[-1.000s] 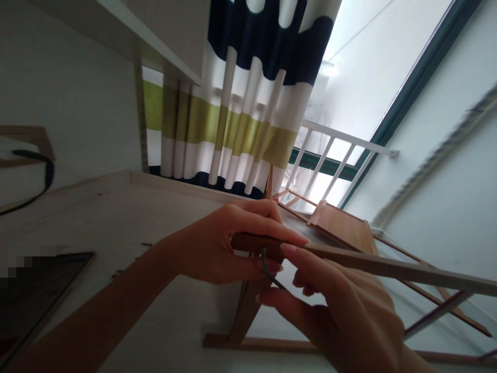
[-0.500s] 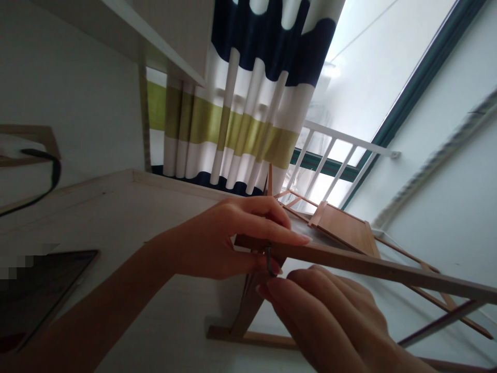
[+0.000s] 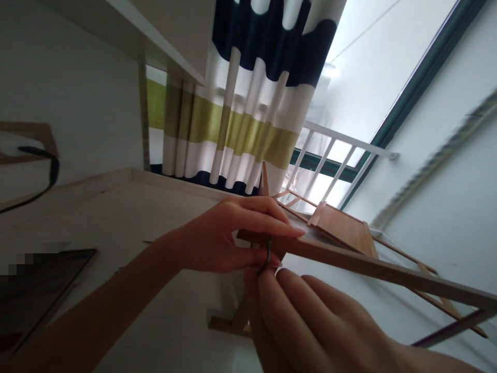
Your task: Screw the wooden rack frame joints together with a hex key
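Note:
My left hand (image 3: pixel 229 235) is closed around the near end of a long wooden bar (image 3: pixel 368 264), part of a wooden frame. A small dark bent metal key (image 3: pixel 267 256) sticks out of the bar just under my left fingers. Beneath it, my right hand (image 3: pixel 310 321) pinches the lower end of that key with its fingertips. The bar runs off to the right edge of the view.
More wooden frame pieces (image 3: pixel 341 223) lie behind the hands on the pale floor (image 3: pixel 116 207). A dark tablet (image 3: pixel 42 280) lies at the left. A striped curtain (image 3: pixel 248 114), white railing (image 3: pixel 334 155) and window stand behind; a white shelf (image 3: pixel 155 41) overhangs.
My right hand has dropped from the bar's top edge to below it and taken hold of the metal key. My left hand keeps its grip on the bar.

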`<action>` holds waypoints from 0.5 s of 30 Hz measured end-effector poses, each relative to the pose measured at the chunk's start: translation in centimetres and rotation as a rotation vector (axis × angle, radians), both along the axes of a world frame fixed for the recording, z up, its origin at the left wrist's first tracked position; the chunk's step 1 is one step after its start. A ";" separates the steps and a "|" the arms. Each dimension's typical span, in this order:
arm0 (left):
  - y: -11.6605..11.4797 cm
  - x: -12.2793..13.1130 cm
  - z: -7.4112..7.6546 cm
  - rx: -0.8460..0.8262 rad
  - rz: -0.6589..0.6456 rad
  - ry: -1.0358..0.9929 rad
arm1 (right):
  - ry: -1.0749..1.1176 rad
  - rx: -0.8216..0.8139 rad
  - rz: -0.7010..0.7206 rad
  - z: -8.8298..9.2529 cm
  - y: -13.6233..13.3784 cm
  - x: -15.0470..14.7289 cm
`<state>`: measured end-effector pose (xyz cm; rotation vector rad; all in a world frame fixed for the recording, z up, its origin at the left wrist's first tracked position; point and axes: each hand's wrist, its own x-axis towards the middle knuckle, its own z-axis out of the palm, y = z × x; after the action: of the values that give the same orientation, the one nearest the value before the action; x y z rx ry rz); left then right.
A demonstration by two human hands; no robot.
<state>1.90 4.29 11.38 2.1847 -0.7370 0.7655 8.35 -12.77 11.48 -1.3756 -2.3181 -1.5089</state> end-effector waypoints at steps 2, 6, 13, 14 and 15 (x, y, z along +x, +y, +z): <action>0.0 0.0 0.0 -0.015 -0.011 0.000 | 0.003 0.002 0.016 0.1 0.3 -0.3; 0.0 0.1 -0.1 -0.032 -0.028 0.005 | 0.055 -0.052 0.053 0.8 0.9 -0.6; 0.0 0.2 0.1 -0.031 0.004 -0.049 | 0.160 -0.074 0.022 1.3 1.8 -1.5; 0.1 0.2 0.2 -0.025 0.010 -0.055 | 0.181 -0.085 0.014 1.4 1.9 -1.7; 0.1 0.2 0.3 -0.021 0.018 -0.058 | 0.202 -0.099 -0.007 1.6 2.1 -1.9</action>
<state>2.08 4.39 11.70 2.1612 -0.7363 0.8448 6.50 -10.63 13.07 -1.4842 -2.2918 -1.2076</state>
